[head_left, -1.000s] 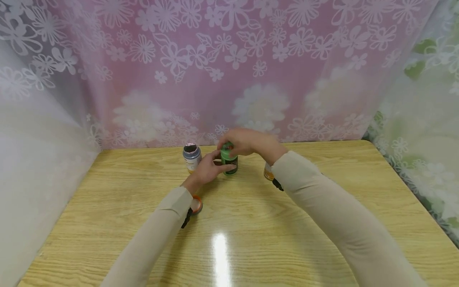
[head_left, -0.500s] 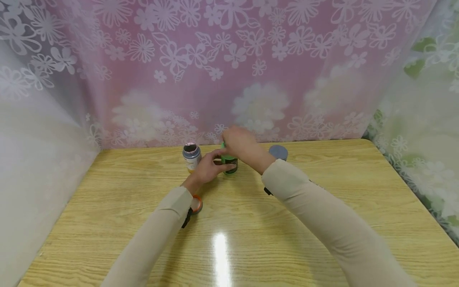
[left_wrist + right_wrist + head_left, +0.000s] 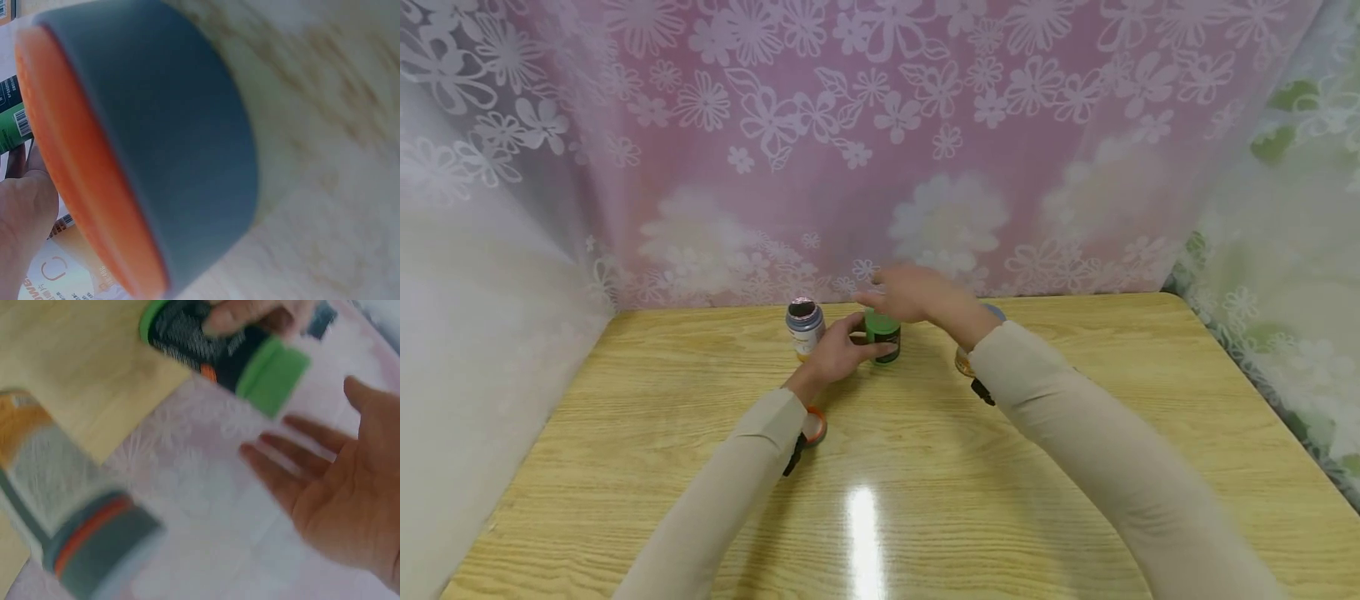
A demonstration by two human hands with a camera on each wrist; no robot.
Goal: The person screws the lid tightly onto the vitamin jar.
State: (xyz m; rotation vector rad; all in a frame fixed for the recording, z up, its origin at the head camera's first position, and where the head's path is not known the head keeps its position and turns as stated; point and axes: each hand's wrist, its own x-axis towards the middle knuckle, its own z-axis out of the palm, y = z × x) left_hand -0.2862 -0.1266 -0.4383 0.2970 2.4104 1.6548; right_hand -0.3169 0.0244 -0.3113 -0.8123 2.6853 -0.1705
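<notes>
Nearest the front edge of the desk (image 3: 985, 500), a loose orange-rimmed lid (image 3: 813, 426) is parked right by the left sleeve (image 3: 730, 483), so it could get swept aside if that arm's pulled back carelessly. Further back, not far off the rear edge, the green bottle (image 3: 887, 337) is stood upright, wrapped by the left hand (image 3: 837, 347), thumb one side and fingers the other. If that grip got slack while the cap was being worked, the whole thing could spin or tip. Its green cap (image 3: 276, 378) looks seated, so whatever's inside is hidden. Toward the desk's right edge, a capped jar (image 3: 62, 481) is partly covered by the right sleeve (image 3: 1090, 433) from above and could be clipped if that elbow got dropped; contents can't be seen there either. The real spill hazard imo is the uncapped jar (image 3: 805, 329) on the left-edge side, just beside the left hand: ragged shiny foil (image 3: 802, 301) is left round its mouth, only dark is seen inside, fill level can't be judged. Above the green cap, the right hand (image 3: 910, 293) is blurred but clearly let go, fingers stretched out, nothing held. Past the rear edge, it's all flowery pink curtain (image 3: 880, 200).
</notes>
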